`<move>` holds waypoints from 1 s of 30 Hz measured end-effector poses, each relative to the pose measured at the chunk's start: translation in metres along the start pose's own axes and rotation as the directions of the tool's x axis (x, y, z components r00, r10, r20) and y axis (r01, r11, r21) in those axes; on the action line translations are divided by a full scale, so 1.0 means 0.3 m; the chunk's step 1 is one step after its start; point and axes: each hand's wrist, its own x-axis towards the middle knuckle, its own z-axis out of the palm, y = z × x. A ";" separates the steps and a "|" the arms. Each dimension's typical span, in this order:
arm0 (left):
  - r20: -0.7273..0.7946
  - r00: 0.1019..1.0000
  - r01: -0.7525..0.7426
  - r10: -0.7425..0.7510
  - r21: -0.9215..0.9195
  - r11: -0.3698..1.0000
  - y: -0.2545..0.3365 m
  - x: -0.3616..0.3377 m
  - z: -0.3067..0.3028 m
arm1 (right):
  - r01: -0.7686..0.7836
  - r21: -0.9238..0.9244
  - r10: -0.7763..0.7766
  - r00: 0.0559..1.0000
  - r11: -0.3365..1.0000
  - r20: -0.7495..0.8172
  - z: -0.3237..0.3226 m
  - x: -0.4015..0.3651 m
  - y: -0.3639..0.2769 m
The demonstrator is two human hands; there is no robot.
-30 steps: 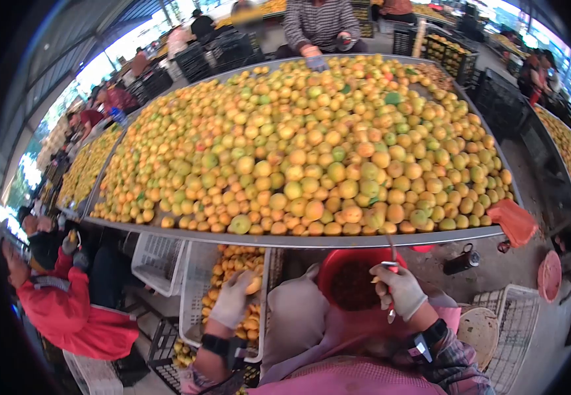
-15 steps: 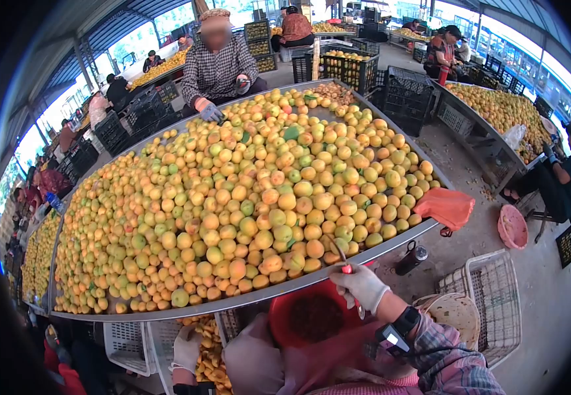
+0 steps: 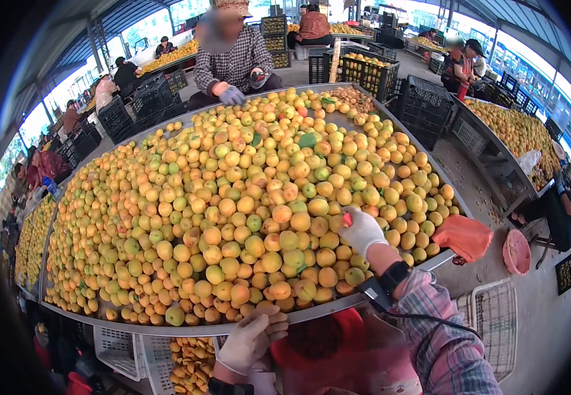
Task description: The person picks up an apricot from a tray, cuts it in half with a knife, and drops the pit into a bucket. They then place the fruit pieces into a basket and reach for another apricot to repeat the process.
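A broad heap of apricots (image 3: pixel 219 217) covers the metal-edged table (image 3: pixel 167 331) before me. My right hand (image 3: pixel 364 234), in a white glove, reaches over the right part of the heap, closed on a red-handled tool (image 3: pixel 347 220); its blade is hidden. At the near rim is my gloved left hand (image 3: pixel 244 342), its fingers bent and apart, with no fruit visible in them. Below and left of it, halved apricots (image 3: pixel 192 368) fill a crate. A red basin (image 3: pixel 358 324) with dark contents sits under the table edge by my lap.
Across the table sits a person in a checked shirt (image 3: pixel 238 62), one gloved hand at the fruit. An orange-red bag (image 3: pixel 464 237) hangs on the right corner. White crates (image 3: pixel 495 322) and a pink basket (image 3: pixel 516 252) stand on the floor. Black crates (image 3: pixel 424 108) are stacked behind.
My right hand has moved up from the near edge onto the heap with the tool. My left hand has risen from the crate of halves to the table rim. The view has shifted.
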 end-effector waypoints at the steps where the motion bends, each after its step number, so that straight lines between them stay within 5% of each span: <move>1: -0.025 0.999 0.031 -0.031 0.032 0.999 0.004 -0.001 0.017 | 0.009 -0.116 -0.004 0.999 0.993 0.043 0.034 0.032 0.004; 4: -0.035 0.999 0.037 -0.036 0.033 0.999 -0.009 -0.001 0.021 | 0.016 -0.268 0.011 0.995 0.963 0.098 0.060 0.066 0.010; 6: -0.030 0.999 0.030 -0.029 0.026 0.999 -0.022 -0.010 0.013 | 0.111 -0.127 -0.105 0.993 0.986 0.057 0.060 0.074 0.065; 8: -0.019 1.000 0.009 -0.008 0.020 1.000 -0.025 -0.005 0.023 | -0.196 0.329 0.097 0.950 0.924 0.295 -0.049 -0.054 -0.057; 10: 0.009 0.998 -0.066 0.065 0.161 0.985 -0.040 -0.005 0.058 | -0.300 0.649 -0.041 0.889 0.700 0.456 -0.089 -0.195 -0.079; 12: 0.016 0.983 -0.184 0.185 0.235 0.955 -0.065 -0.001 0.117 | -0.389 0.748 -0.106 0.849 0.538 0.518 -0.094 -0.369 -0.135; 18: 0.138 0.928 -0.370 0.345 0.257 0.893 -0.119 -0.062 0.174 | -0.505 0.770 -0.193 0.773 0.390 0.605 0.024 -0.732 -0.177; 20: 0.163 0.931 -0.364 0.325 0.415 0.834 -0.119 -0.108 0.164 | -0.476 0.788 -0.229 0.779 0.391 0.584 0.042 -0.777 -0.175; 22: 0.140 0.927 -0.371 0.348 0.487 0.791 -0.104 -0.158 0.182 | -0.392 0.778 -0.227 0.805 0.492 0.549 0.046 -0.808 -0.170; 24: 0.150 0.885 -0.398 0.440 0.734 0.550 -0.092 -0.201 0.188 | -0.334 0.802 -0.228 0.840 0.495 0.492 0.072 -0.832 -0.140; 28: 0.142 0.918 -0.343 0.369 0.751 0.565 -0.099 -0.254 0.160 | -0.306 0.771 -0.271 0.811 0.559 0.518 0.006 -0.873 -0.133; 30: 0.172 0.907 -0.351 0.386 0.815 0.461 -0.110 -0.268 0.156 | -0.290 0.760 -0.273 0.810 0.582 0.519 -0.022 -0.906 -0.143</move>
